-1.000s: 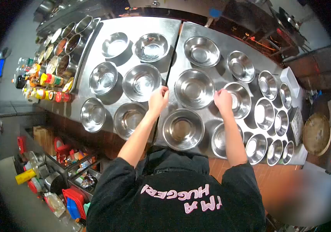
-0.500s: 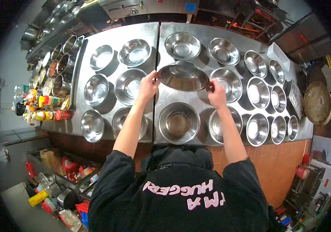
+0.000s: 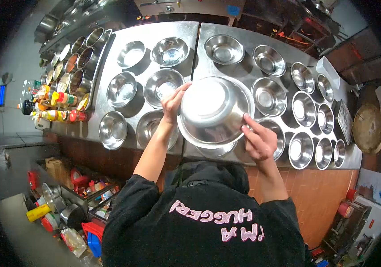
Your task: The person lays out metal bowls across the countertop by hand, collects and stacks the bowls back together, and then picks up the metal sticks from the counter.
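A large steel bowl [image 3: 217, 111] is held up above the steel table, turned so that its rounded outside faces the camera. My left hand [image 3: 174, 102] is closed on its left rim. At the lower right rim, my right hand [image 3: 260, 138] grips it between thumb and fingers. Behind the raised bowl, another steel bowl [image 3: 217, 151] on the table is mostly hidden. A bowl [image 3: 163, 86] stands just left of my left hand, and one more [image 3: 269, 97] stands above my right hand, both with their openings up.
Several more steel bowls stand in rows on the table [image 3: 150, 33]. At the left are a tray of filled pots [image 3: 85, 58] and sauce bottles [image 3: 61, 99]. A white plastic container [image 3: 328, 71] and a large round pan [image 3: 368, 128] are at the right.
Both hands have taken hold of the middle bowl, lifted it off the table and tipped it over, so its outside now shows. The view has also shifted.
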### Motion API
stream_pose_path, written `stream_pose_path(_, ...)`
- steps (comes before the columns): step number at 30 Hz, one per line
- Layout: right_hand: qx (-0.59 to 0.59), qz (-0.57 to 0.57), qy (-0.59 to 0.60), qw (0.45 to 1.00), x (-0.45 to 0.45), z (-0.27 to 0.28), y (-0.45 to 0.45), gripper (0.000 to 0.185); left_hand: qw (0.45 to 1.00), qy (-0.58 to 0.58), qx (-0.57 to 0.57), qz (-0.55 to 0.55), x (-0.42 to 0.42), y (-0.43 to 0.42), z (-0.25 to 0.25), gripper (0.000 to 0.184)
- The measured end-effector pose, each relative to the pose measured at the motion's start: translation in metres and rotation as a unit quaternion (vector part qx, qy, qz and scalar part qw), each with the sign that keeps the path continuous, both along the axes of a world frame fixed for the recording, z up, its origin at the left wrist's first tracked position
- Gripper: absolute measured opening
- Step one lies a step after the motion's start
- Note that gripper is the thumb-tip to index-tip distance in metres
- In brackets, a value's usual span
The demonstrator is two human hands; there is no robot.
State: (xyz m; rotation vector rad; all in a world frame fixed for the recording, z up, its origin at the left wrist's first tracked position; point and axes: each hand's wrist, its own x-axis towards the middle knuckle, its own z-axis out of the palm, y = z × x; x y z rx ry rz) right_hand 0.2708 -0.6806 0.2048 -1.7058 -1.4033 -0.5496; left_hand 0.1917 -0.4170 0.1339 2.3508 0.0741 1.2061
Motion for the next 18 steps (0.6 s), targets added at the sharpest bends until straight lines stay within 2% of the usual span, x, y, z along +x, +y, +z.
stream_pose_path(2,0.059,-0.045,-0.01,0.997,0.008,-0.016,0.001,0.017,1.0,0.015,-0.008,-0.024,-0.002,0.006,-0.001,0.017)
stream_pose_path(3,0.035,-0.074,0.022,0.996,0.011,-0.021,-0.003,0.009,1.0,0.015,-0.008,-0.02,-0.002,0.009,0.001,0.017)
stream_pose_path(5,0.07,-0.118,0.032,0.99,0.027,-0.041,0.004,0.007,0.997,0.059,0.019,-0.051,-0.004,0.014,0.008,0.017)
stream_pose_path(6,0.035,-0.148,0.092,0.984,0.027,-0.046,0.003,0.008,0.997,0.059,0.028,-0.039,-0.001,0.014,0.014,0.018)
stream_pose_path(7,-0.001,-0.178,0.15,0.973,0.027,-0.052,0.001,0.01,0.99,0.128,-0.005,-0.065,-0.003,0.016,0.029,0.015)
stream_pose_path(8,0.009,-0.206,0.19,0.96,0.035,-0.072,0.001,0.01,0.983,0.162,-0.036,-0.078,-0.001,0.016,0.039,0.012)
stream_pose_path(9,0.067,-0.157,0.207,0.963,0.046,-0.087,0.006,0.014,0.975,0.195,-0.066,-0.09,0.003,0.016,0.049,0.011)
stream_pose_path(10,0.075,-0.113,0.366,0.921,0.045,-0.087,0.007,0.017,0.962,0.241,-0.052,-0.115,0.005,0.019,0.059,0.012)
stream_pose_path(11,0.081,-0.066,0.513,0.852,0.045,-0.086,0.009,0.021,0.947,0.286,-0.037,-0.138,0.006,0.022,0.071,0.015)
stream_pose_path(13,0.011,-0.118,0.633,0.765,0.052,-0.092,0.015,0.03,0.933,0.283,-0.093,-0.2,0.016,0.015,0.095,0.024)
stream_pose_path(15,-0.02,-0.047,0.709,0.703,0.057,-0.107,0.016,0.031,0.9,0.347,-0.159,-0.211,0.031,0.007,0.111,0.027)
stream_pose_path(16,-0.061,0.007,0.761,0.646,0.056,-0.097,0.019,0.03,0.883,0.362,-0.215,-0.205,0.039,-0.002,0.122,0.03)
stream_pose_path(17,-0.07,0.01,0.761,0.645,0.048,-0.096,0.023,0.03,0.864,0.376,-0.271,-0.199,0.047,-0.011,0.132,0.034)
stream_pose_path(18,-0.018,0.022,0.819,0.574,0.035,-0.096,0.029,0.029,0.865,0.402,-0.258,-0.156,0.056,-0.019,0.142,0.036)
